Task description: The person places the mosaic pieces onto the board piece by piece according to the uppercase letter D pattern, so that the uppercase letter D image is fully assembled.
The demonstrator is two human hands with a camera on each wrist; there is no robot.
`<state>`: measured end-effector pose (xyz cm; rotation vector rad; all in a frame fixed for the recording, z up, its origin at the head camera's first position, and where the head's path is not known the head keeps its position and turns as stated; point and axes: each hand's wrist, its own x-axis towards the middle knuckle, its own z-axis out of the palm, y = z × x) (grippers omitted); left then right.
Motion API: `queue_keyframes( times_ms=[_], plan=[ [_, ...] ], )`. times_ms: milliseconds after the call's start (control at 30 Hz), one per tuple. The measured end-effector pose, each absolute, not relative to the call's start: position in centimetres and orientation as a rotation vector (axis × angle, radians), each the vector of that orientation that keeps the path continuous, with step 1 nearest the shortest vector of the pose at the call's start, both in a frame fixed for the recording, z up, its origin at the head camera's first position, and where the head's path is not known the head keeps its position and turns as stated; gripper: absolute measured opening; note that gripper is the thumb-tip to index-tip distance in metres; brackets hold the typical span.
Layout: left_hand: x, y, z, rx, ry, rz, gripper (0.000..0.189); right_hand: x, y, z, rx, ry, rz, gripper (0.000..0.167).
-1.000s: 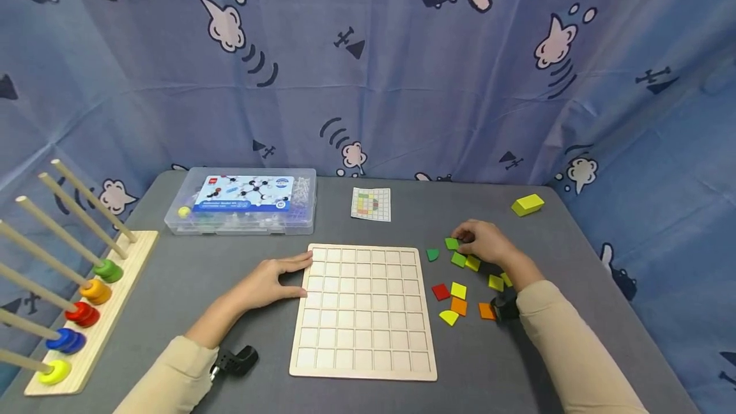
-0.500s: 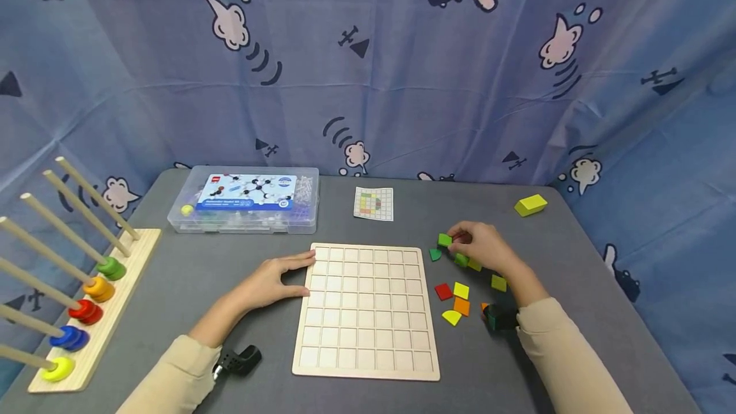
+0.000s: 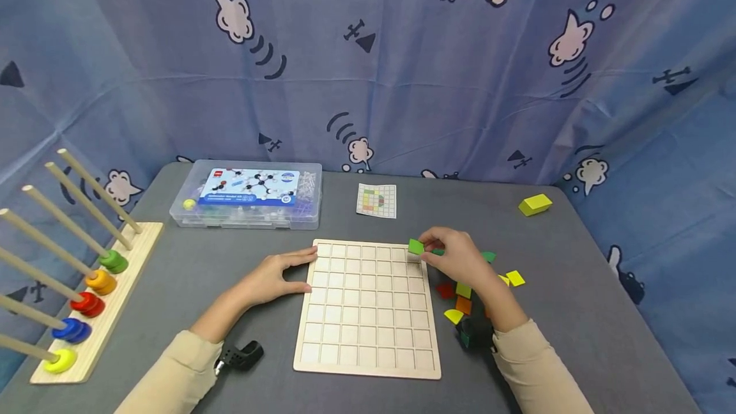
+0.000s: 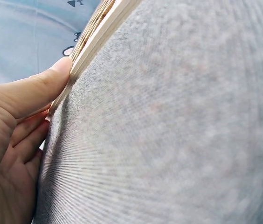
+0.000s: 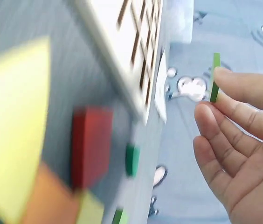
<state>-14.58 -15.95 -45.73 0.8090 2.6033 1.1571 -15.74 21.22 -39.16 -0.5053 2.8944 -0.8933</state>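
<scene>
My right hand pinches a light green square tile between thumb and fingertips. It holds the tile above the far right corner of the wooden grid board. In the right wrist view the tile appears edge-on, with the other fingers loosely bent. At the board's left side, my left hand rests its thumb and fingertips against the edge; the left wrist view shows the thumb on that rim. Right of the board lie a red tile, an orange tile and a yellow quarter-round, partly near the right wrist.
A printed grid card lies beyond the board. Behind it to the left is a clear plastic case. A wooden peg stand with coloured rings occupies the left side. A yellow block sits at the far right.
My right hand has picked up the green tile from the pile and carried it left to the board's corner. The left hand keeps its place at the board's edge.
</scene>
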Motion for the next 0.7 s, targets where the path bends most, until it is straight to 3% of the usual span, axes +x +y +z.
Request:
queue_keyframes(
  times_ms=[700],
  plan=[
    [-14.4,-16.0,-46.0,0.808,2.606,1.179,0.065,-16.7,11.5,-39.8,-0.745,2.68,-0.963,0.02]
  ],
)
